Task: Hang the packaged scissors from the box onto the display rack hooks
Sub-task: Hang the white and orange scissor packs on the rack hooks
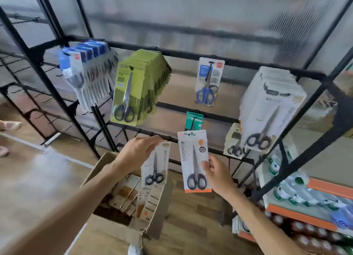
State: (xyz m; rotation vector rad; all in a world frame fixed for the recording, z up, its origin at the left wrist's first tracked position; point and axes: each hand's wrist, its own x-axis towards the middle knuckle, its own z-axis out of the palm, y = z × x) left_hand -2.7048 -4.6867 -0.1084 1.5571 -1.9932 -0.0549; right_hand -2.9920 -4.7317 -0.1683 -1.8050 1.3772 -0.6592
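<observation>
Open box point(152, 212) of packs below us: our left hand point(137, 153) and right hand point(217, 170) each pinch one scissors pack in the fingers, raised toward hooks point(150, 133) for hanging.

Only legible txt: "SCISSORS" printed vertically on the white-orange scissors pkg point(193, 159) my right hand point(217, 173) holds; other labels too blurred.

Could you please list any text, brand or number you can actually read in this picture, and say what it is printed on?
"SCISSORS", running vertically up the white card with an orange base, gripped by the right hand.
All other print is too blurred or small to read: the beige card in the left hand, the green packs, the blue-handled pack and the white packs.
</observation>
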